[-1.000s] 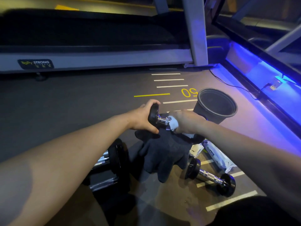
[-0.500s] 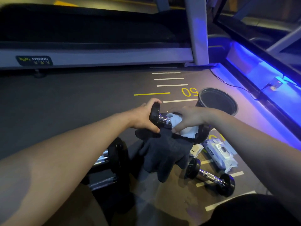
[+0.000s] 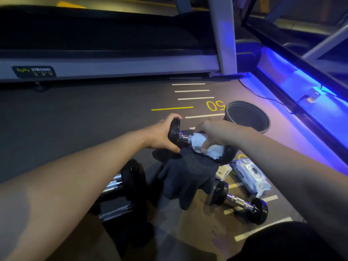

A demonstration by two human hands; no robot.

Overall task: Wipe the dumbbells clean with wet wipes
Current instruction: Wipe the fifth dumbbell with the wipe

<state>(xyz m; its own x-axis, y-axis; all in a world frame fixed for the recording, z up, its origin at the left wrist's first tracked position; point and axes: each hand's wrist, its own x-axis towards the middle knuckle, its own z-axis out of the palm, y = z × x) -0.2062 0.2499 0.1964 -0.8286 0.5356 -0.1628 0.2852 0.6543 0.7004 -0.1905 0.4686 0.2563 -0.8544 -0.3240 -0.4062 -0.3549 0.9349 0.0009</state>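
My left hand (image 3: 162, 135) grips the left black head of a small dumbbell (image 3: 176, 131) held above the floor. Around its chrome handle, my right hand (image 3: 212, 133) holds a white wet wipe (image 3: 206, 146). The dumbbell's right head is mostly hidden behind the wipe and my hand. A dark cloth (image 3: 185, 172) hangs beneath the held dumbbell. A second small dumbbell (image 3: 239, 201) lies on the floor at lower right. Larger black dumbbells (image 3: 130, 185) lie under my left forearm. A white wet wipe pack (image 3: 250, 175) lies on the floor by my right forearm.
A black bin (image 3: 248, 115) stands open just beyond my right hand. A treadmill (image 3: 113, 61) spans the back. A blue-lit ledge (image 3: 308, 95) with a cable runs along the right. The grey floor carries white and yellow marking lines.
My right hand has slid along the handle with the wipe, and the wipe now bunches out more visibly. The left hand keeps the same grip.
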